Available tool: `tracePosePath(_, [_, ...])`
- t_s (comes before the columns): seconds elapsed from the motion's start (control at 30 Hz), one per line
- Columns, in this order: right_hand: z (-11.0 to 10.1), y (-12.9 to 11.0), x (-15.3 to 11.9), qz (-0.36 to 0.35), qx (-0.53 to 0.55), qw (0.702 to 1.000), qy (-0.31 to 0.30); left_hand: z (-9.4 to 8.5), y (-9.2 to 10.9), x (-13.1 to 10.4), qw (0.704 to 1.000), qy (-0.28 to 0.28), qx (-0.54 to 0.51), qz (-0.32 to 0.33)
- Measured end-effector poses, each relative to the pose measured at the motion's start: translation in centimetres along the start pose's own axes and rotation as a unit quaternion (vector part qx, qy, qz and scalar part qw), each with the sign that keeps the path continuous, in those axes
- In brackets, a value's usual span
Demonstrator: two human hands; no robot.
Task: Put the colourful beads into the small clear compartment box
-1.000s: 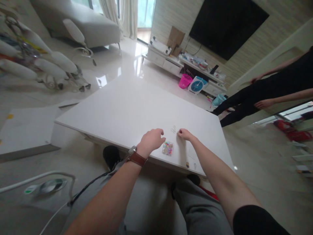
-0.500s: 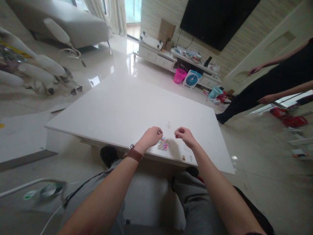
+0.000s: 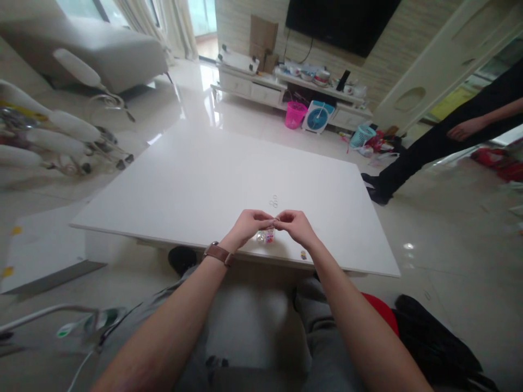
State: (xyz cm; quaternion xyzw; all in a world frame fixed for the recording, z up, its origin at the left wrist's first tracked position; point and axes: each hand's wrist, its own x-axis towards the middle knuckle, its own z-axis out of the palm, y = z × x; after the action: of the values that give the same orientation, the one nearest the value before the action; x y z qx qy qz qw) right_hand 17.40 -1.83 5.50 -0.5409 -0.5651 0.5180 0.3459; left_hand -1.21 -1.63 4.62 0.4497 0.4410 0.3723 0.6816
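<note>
My left hand (image 3: 252, 224) and my right hand (image 3: 293, 223) meet over the near edge of the white table (image 3: 229, 174), fingertips pinched together. Something small and thin sits between them, too small to make out. Just beneath the fingers lies a clear case of colourful beads (image 3: 266, 236), partly covered by my hands. A few small metal rings (image 3: 273, 201) rest on the table beyond my fingertips. To the right, near the edge, is a small yellow and dark item (image 3: 303, 255).
A person in dark trousers (image 3: 429, 144) stands beyond the table's right side. Across the floor are a pink basket (image 3: 295, 115), a fan (image 3: 318, 116) and a low cabinet (image 3: 265, 93). White chairs (image 3: 61, 128) stand at the left.
My hands have come together from being apart, now touching above the bead case. The view has shifted slightly, and the person at the right appears farther right.
</note>
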Motion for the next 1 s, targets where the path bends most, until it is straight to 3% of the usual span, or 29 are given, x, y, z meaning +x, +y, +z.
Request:
tracePosePath(0.2, [0.7,2.3,1.1,0.009,0.004,1.000,-0.009,-0.2,-0.9,0.3,0.999,0.030,0.018,-0.010])
tracePosePath(0.37, [1.2,3.6,2.1,0.014,-0.038,0.998,-0.037,-0.5,-0.9,0.3,0.988,0.037,0.146,-0.030])
tracePosePath(0.5, [1.6,4.2,2.7,0.016,-0.168,0.985,-0.025,-1.5,-0.3,0.0,0.934,0.077,0.348,-0.022])
tracePosePath(0.6, [2.2,4.5,2.8,-0.002,-0.280,0.960,-0.023,-2.1,0.4,-0.3,0.892,0.114,0.438,0.004])
tracePosePath(0.8, [3.4,4.9,2.8,-0.010,-0.356,0.930,-0.089,-2.3,1.9,-1.1,0.890,0.106,0.443,0.019])
tracePosePath(1.0, [3.7,4.5,3.0,-0.031,-0.419,0.903,-0.087,-2.7,2.1,-1.5,0.896,0.111,0.428,0.040])
